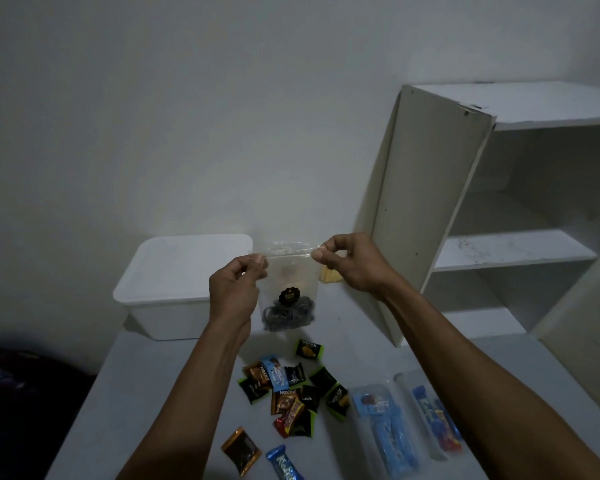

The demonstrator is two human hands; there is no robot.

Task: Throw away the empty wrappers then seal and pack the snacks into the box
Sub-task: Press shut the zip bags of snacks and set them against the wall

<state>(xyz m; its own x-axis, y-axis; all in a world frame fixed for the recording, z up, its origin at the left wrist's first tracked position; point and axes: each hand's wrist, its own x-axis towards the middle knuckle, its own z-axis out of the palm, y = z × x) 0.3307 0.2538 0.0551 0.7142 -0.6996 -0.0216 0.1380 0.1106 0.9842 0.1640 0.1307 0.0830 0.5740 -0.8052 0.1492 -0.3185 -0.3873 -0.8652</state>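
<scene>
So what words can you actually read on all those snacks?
"Nextar": green-edged black packet lying apart near the bag.
"Nextar": brown packet in the pile.
"Nextar": brown packet lower in the pile.
Blue bar at the front edge: large white letters, cut off, unreadable.
Black round sticker on the clear bag: too small to read.

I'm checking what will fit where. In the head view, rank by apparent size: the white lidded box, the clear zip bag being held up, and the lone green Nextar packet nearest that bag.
Largest to smallest, as they look:
1. white lidded box
2. clear zip bag, though held nearer the camera, so flattered
3. green Nextar packet, clearly smallest
</scene>
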